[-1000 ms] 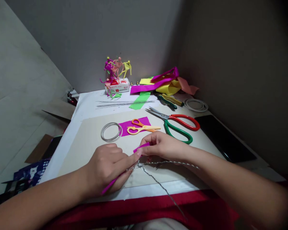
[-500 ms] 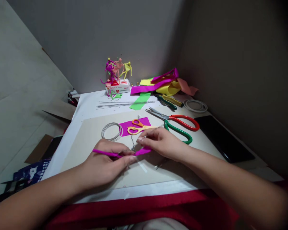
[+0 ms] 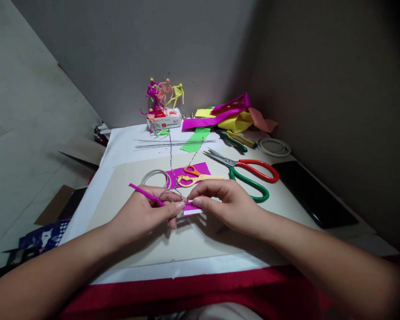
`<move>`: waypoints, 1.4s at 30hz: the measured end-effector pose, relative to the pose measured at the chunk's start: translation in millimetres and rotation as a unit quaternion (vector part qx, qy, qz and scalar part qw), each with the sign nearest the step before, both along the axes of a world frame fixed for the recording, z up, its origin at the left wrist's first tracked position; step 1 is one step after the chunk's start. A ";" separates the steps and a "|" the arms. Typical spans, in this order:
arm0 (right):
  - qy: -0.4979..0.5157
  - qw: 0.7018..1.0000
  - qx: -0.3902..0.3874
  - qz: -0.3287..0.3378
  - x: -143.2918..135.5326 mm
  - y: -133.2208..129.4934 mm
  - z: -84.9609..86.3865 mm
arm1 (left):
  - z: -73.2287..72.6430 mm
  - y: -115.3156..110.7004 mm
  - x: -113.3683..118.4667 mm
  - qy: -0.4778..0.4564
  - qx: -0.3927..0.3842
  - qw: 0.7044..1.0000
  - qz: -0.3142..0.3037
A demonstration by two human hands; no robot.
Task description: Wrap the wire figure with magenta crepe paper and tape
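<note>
The left hand [image 3: 146, 215] pinches a twisted-wire frame [image 3: 171, 155] and magenta paper strip [image 3: 188, 207] between its fingers, above the white-covered desk [image 3: 122, 138]; the right hand [image 3: 231, 206] grips the strip's wider end. Tugging hard could tear the paper; a loose left pinch could let the frame slip.

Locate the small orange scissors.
In the head view, the small orange scissors lie near the picture's centre, partly over the magenta rectangle, just beyond the right hand and left of the large scissors.
</note>
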State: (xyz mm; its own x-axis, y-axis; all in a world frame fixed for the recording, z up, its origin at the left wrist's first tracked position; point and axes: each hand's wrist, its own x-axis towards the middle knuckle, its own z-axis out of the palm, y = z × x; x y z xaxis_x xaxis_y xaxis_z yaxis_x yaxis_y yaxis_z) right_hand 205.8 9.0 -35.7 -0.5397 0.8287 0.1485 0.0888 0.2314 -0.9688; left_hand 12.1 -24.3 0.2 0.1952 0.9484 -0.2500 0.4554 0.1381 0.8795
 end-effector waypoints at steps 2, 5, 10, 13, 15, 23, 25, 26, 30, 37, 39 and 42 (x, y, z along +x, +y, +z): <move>0.023 0.997 -0.070 0.013 -0.5 -0.2 -1.1 | -1.2 1.5 -2.7 -0.031 -0.020 0.999 -0.024; 0.046 0.994 -0.091 0.045 3.2 -0.5 0.1 | -3.4 4.7 -8.2 -0.110 -0.048 0.992 -0.034; -0.011 0.962 0.250 0.105 9.9 -0.1 0.2 | -7.5 8.5 -12.1 -0.214 -0.089 0.973 -0.005; -0.055 0.907 0.414 0.062 7.8 0.4 -8.4 | -8.3 7.4 -10.5 -0.218 -0.077 0.973 -0.023; -0.055 0.887 0.457 0.022 6.3 0.4 -13.5 | -7.3 5.6 -9.6 -0.186 -0.057 0.979 -0.056; -0.045 0.899 0.436 0.007 8.2 -0.7 -7.8 | 1.1 1.2 -7.6 -0.049 0.042 0.993 -0.098; -0.042 0.911 0.411 0.009 7.4 -2.6 -5.3 | 2.0 0.6 -5.8 -0.031 0.041 0.994 -0.098; -0.038 0.919 0.391 0.004 6.7 -3.8 -4.1 | 2.4 0.2 -4.7 -0.020 0.043 0.994 -0.097; -0.015 0.971 0.238 -0.020 2.4 -8.9 1.4 | 2.1 -2.2 -0.7 0.020 0.078 0.993 -0.083; 0.031 0.987 -0.153 0.036 -2.0 -7.6 2.4 | -3.0 -6.6 0.0 0.072 0.153 0.980 -0.107; 0.049 0.980 -0.191 0.040 -2.6 -6.5 1.4 | -4.1 -7.6 0.4 0.115 0.199 0.968 -0.104; 0.066 0.968 -0.241 0.033 -3.4 -6.3 0.6 | -7.1 -8.6 1.6 0.167 0.297 0.937 -0.080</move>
